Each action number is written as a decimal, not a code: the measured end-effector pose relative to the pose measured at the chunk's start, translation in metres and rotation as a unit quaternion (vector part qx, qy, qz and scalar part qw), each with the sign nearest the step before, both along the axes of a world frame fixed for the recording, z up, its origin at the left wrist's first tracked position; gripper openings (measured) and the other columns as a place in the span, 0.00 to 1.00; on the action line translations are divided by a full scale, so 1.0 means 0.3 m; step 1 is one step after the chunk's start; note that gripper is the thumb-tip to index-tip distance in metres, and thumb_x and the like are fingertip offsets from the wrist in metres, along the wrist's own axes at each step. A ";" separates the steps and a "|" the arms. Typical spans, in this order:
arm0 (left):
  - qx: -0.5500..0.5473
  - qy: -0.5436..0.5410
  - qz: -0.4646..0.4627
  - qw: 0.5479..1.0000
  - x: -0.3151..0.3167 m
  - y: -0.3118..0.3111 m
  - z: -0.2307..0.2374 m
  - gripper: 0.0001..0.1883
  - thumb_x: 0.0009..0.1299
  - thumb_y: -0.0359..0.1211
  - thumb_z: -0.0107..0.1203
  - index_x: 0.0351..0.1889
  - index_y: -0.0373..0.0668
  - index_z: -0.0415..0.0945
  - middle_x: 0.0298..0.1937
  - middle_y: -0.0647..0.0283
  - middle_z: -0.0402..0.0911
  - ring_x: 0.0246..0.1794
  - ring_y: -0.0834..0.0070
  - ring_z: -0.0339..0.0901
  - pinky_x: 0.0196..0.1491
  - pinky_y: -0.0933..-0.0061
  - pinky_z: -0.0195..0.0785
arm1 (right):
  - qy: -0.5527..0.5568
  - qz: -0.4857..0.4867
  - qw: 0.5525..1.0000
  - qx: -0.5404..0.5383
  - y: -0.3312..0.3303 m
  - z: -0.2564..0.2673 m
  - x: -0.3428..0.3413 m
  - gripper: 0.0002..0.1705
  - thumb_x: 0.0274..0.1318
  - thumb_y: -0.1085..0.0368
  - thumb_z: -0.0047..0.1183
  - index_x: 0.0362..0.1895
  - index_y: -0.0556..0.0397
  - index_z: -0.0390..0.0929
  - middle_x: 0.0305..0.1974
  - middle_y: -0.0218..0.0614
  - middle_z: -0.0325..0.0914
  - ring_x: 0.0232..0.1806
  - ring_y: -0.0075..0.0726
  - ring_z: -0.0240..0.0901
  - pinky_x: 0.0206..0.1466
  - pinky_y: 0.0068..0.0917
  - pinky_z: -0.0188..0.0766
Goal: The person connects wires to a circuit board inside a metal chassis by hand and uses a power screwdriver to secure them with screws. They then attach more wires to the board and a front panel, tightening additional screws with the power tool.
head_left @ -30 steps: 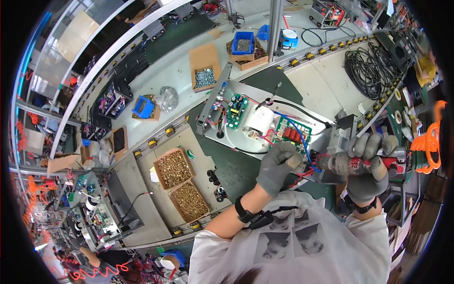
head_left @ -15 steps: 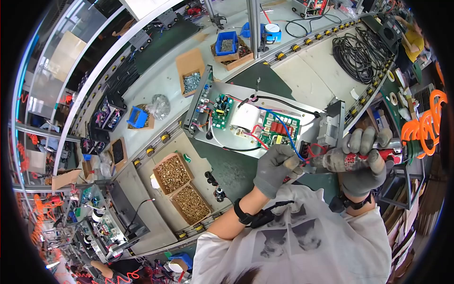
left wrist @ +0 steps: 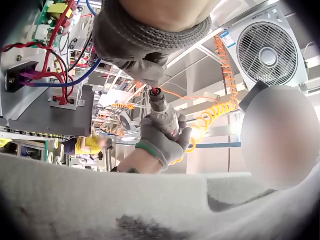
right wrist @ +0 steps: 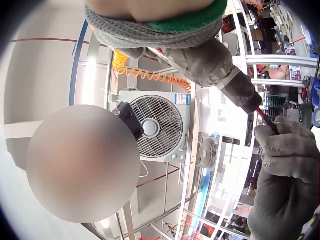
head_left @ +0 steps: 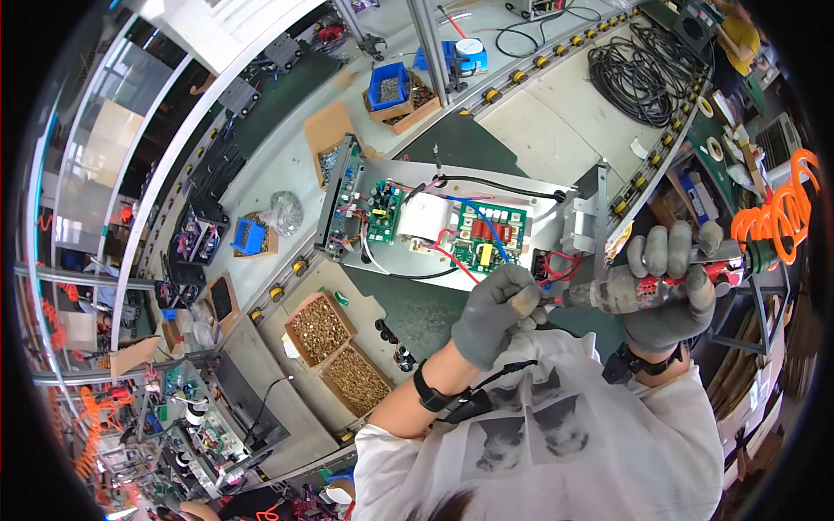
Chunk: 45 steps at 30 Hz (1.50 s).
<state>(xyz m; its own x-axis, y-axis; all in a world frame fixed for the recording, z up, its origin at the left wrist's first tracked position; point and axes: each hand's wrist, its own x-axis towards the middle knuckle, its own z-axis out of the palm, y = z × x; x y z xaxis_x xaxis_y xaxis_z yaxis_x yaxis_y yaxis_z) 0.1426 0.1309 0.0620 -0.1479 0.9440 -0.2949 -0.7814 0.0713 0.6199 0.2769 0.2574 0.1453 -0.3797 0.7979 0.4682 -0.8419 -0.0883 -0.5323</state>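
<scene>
While a pale table edged with yellow rollers spreads across the head view, an open, shallow, silvery metal chassis lies on it over dark green sheeting, ahead of the person. A loose coil of black cable lies farther off to the right, and two open brown cardboard boxes of small brass-coloured pieces stand side by side to the left.

A power driver, red with a worn grey wrapped body, is held roughly level just beside the chassis's near right corner, its nose toward the left. The grey-gloved right hand has its fingers curled round it; the grey-gloved left hand is at its nose, thumb and fingers pinched together.

Inside the chassis sit a green circuit board and, left of it, a white cylinder. Smallest is the thin red-and-dark piece between the driver's nose and the left hand's pinch, too small to identify.
</scene>
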 end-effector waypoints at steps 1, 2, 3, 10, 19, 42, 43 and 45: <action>-0.014 0.021 -0.021 0.999 -0.005 0.008 0.070 0.15 0.69 0.38 0.52 0.48 0.40 0.68 0.35 0.60 0.78 0.30 0.78 0.76 0.31 0.82 0.65 | -0.001 0.010 1.000 -0.003 0.003 0.007 0.002 0.15 0.52 0.67 0.52 0.43 0.45 0.62 0.25 0.27 0.57 0.27 0.28 0.54 0.32 0.29 0.55; -0.027 0.043 -0.042 0.998 -0.018 0.013 0.112 0.17 0.71 0.40 0.49 0.51 0.39 0.67 0.37 0.59 0.78 0.31 0.77 0.76 0.33 0.80 0.67 | -0.003 0.022 1.000 -0.005 0.010 0.011 0.007 0.16 0.52 0.66 0.52 0.43 0.45 0.61 0.25 0.25 0.56 0.27 0.25 0.52 0.33 0.27 0.54; 0.014 0.195 -0.039 0.980 -0.056 0.012 0.067 0.21 0.73 0.43 0.45 0.54 0.36 0.66 0.41 0.57 0.76 0.32 0.75 0.75 0.37 0.77 0.68 | -0.003 0.020 1.000 -0.006 0.019 0.013 0.014 0.16 0.52 0.66 0.52 0.43 0.45 0.61 0.25 0.25 0.56 0.27 0.25 0.52 0.33 0.27 0.54; -0.016 0.853 0.063 0.519 -0.404 0.184 -0.111 0.15 0.62 0.30 0.50 0.47 0.48 0.75 0.45 0.60 0.78 0.48 0.61 0.72 0.52 0.60 0.62 | -0.028 0.000 1.000 -0.002 0.098 0.002 0.040 0.16 0.51 0.66 0.51 0.43 0.47 0.60 0.26 0.31 0.59 0.29 0.34 0.58 0.35 0.34 0.58; -0.071 0.887 -0.177 0.422 -0.466 0.318 -0.102 0.10 0.62 0.39 0.54 0.41 0.55 0.78 0.41 0.69 0.78 0.51 0.67 0.68 0.48 0.62 0.62 | -0.045 -0.012 0.999 0.021 0.202 0.008 0.048 0.15 0.51 0.68 0.50 0.43 0.46 0.62 0.30 0.32 0.61 0.35 0.35 0.58 0.40 0.33 0.57; 0.008 0.821 -0.343 0.457 -0.556 0.281 -0.060 0.14 0.58 0.31 0.55 0.43 0.56 0.76 0.48 0.69 0.75 0.53 0.57 0.67 0.57 0.58 0.59 | -0.233 0.116 0.965 0.011 0.317 0.031 -0.223 0.18 0.46 0.65 0.54 0.43 0.51 0.65 0.28 0.35 0.65 0.32 0.37 0.65 0.36 0.33 0.65; 0.049 0.842 -0.324 0.428 -0.571 0.264 -0.078 0.17 0.56 0.29 0.57 0.43 0.56 0.76 0.49 0.69 0.74 0.53 0.57 0.67 0.57 0.57 0.58 | -0.264 0.116 0.958 -0.001 0.308 0.035 -0.255 0.17 0.49 0.64 0.55 0.42 0.47 0.64 0.28 0.30 0.62 0.32 0.31 0.61 0.37 0.30 0.62; 0.101 0.875 -0.289 0.374 -0.580 0.230 -0.088 0.22 0.51 0.26 0.60 0.44 0.57 0.75 0.50 0.72 0.73 0.55 0.61 0.67 0.56 0.57 0.59 | -0.296 0.118 0.948 -0.001 0.305 0.018 -0.304 0.17 0.51 0.64 0.55 0.44 0.47 0.65 0.31 0.31 0.65 0.34 0.32 0.64 0.39 0.30 0.63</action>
